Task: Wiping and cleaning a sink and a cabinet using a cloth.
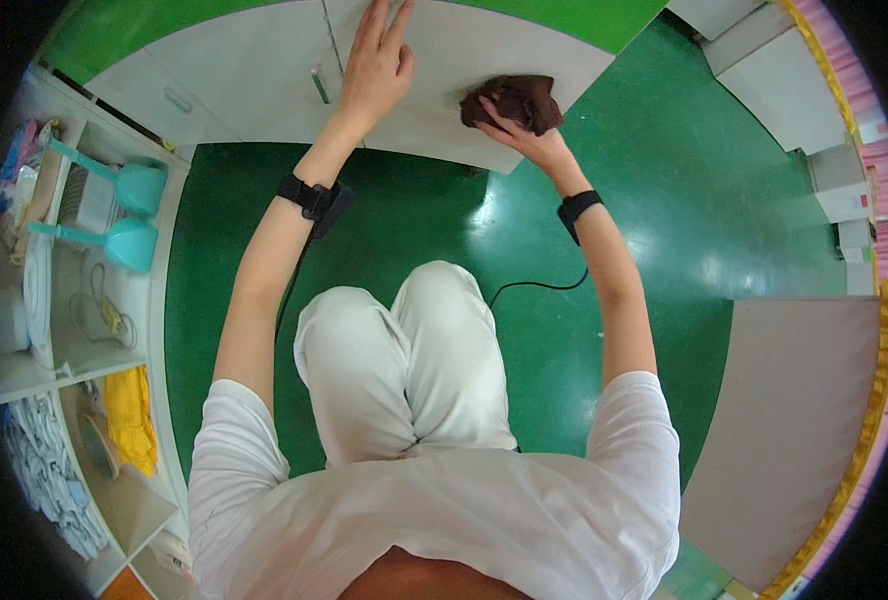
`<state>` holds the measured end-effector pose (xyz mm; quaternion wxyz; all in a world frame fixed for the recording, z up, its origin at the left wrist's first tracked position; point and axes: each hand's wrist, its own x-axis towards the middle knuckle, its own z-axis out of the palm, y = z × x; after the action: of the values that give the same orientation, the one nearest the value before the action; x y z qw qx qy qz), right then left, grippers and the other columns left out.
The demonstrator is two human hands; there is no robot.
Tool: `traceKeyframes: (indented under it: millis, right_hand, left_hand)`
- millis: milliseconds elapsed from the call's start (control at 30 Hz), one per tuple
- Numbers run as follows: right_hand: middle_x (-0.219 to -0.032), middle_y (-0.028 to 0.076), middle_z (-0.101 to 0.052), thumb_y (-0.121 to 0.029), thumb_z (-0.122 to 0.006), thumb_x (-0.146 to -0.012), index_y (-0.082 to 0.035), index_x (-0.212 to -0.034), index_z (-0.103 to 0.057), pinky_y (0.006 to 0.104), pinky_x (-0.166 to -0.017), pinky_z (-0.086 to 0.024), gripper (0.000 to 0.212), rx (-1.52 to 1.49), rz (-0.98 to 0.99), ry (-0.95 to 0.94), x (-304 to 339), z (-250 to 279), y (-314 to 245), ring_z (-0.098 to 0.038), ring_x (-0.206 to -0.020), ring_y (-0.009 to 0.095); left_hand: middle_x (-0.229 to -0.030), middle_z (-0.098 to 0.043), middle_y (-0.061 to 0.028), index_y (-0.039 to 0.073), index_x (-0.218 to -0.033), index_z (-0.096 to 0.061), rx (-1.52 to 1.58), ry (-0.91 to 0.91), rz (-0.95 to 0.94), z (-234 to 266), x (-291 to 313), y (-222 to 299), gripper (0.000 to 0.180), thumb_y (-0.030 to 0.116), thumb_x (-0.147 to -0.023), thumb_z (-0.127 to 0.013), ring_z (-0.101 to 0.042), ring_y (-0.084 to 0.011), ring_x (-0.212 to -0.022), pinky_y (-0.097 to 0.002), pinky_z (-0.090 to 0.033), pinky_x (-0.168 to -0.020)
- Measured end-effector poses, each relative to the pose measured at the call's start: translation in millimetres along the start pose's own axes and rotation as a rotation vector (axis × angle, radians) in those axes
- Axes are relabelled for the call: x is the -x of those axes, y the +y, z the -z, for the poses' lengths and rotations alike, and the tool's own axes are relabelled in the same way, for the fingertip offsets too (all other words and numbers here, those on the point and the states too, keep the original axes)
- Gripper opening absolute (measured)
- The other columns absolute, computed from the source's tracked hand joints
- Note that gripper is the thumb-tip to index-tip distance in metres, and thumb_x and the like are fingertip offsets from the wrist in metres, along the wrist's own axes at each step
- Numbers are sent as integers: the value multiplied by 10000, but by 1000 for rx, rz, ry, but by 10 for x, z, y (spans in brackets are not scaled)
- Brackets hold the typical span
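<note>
My right hand (532,143) is closed on a crumpled dark brown cloth (526,104). The cloth lies against the white front of a cabinet (434,95), near its lower right corner. Farther left, my left hand (377,65) rests on the cabinet front beside a door gap, fingers stretched out and slightly apart, with nothing in it. A small metal handle (320,86) sits on the door just left of that hand. Each wrist wears a black strap (314,198).
An open white shelf unit (159,310) at left holds teal scoops (134,245), a yellow cloth (131,420) and folded bluish fabric (49,470). At right stands a pale board-like panel (789,420). White boxes (784,90) line the far right. A black cable (539,286) crosses beside my knees over the green floor (664,220).
</note>
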<state>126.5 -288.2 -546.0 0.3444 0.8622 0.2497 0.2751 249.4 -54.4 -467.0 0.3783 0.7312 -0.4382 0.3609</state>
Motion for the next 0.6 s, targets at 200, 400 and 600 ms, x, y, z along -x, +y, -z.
traceKeyframes:
  millis: [200,400,600]
  right_hand:
    - [-1212,104,-439,-173,-591,-710,-300,-1106,-538,472,-916,-318,419,-20,-564,451,-210,429,907,-423,-1082,342]
    - [-1268,129,-369,-230,-620,-686,-308,-1096,-529,525,-953,-231,427,53,-681,630,-165,21,542,-363,-1144,351]
    - [-1262,74,-385,-218,-505,-751,-288,-1199,-430,496,-969,-285,460,-139,19,-108,515,-670,-736,-340,-1191,296]
  left_hand:
    - [-1394,-186,-131,119,-1301,-335,-43,-56,-6,22,54,-48,530,62,-792,-471,-232,-312,-1265,-397,-265,-1008]
    - [-1390,-142,-194,41,-1295,-297,-38,-164,96,51,46,-13,606,-26,-720,-475,-164,-364,-1276,-425,-210,-1032]
    - [-1377,-172,-201,26,-1275,-315,-7,-176,36,84,208,-86,605,-50,-693,-462,-178,-365,-1271,-420,-212,-1029]
